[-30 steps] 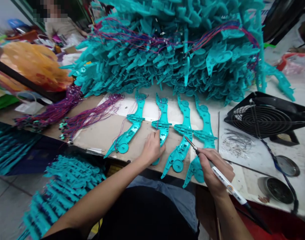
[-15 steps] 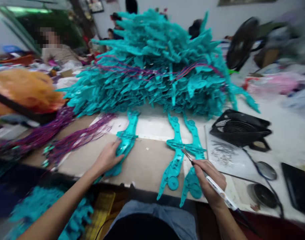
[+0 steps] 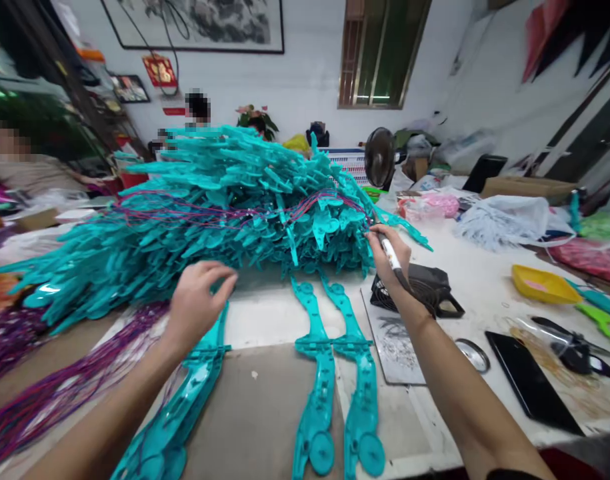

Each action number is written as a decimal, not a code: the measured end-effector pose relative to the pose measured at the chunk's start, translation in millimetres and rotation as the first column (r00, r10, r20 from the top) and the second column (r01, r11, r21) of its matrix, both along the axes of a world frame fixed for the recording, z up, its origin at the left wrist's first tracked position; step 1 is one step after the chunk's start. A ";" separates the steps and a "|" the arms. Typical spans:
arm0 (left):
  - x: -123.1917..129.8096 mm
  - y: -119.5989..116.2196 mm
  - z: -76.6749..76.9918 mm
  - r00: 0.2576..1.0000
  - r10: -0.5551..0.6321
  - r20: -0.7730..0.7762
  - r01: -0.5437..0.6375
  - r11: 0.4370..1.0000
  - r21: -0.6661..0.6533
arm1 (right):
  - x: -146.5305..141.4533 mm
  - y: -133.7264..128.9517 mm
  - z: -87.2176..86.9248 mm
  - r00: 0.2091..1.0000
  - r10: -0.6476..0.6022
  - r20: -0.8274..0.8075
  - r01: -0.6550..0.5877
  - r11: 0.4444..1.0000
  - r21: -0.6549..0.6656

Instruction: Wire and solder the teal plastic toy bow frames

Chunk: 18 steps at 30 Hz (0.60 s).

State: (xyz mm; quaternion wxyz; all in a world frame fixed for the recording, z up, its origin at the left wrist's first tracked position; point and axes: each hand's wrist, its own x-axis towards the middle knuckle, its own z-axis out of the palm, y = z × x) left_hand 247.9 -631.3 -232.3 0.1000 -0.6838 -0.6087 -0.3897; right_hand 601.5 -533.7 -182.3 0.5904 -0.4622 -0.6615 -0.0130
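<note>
My right hand (image 3: 392,257) is closed around a white pen-shaped soldering iron (image 3: 392,255), raised at the right edge of a big pile of teal plastic parts (image 3: 225,180). The iron's tip is hard to make out against the pile. My left hand (image 3: 197,300) hovers over the upper end of a single teal plastic part (image 3: 205,360), thumb and fingertips drawn together. Whatever they pinch, if anything, is hidden. Two more teal parts (image 3: 317,380) lie side by side on the table, between my hands. Thin red and purple wires (image 3: 195,212) run across the pile.
Bundles of purple wires (image 3: 79,380) lie at left. On the right are a black fan unit (image 3: 425,287), a marked sheet (image 3: 397,357), a round metal tin (image 3: 472,355), a black phone-like slab (image 3: 529,380) and a yellow tray (image 3: 545,285). A person (image 3: 29,167) sits far left.
My view has tilted up and turned right. My left hand has left the single teal part's middle and moved forward. My right hand has carried the soldering iron away from the paired parts to the pile's right edge.
</note>
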 end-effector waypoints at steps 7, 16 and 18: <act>74.2 149.5 100.7 0.992 -0.107 -0.067 0.083 0.953 -0.292 | -7.7 -19.9 -5.7 1.000 0.007 0.024 -0.009 0.996 0.084; 92.0 193.5 105.2 0.989 -0.065 -0.129 0.002 0.898 -0.440 | 18.6 -46.3 -9.0 0.991 -0.044 0.125 0.026 0.989 0.147; 90.5 191.4 110.7 0.990 -0.044 -0.136 -0.018 0.906 -0.423 | 21.8 -45.5 -10.0 0.991 -0.035 0.127 0.016 0.989 0.150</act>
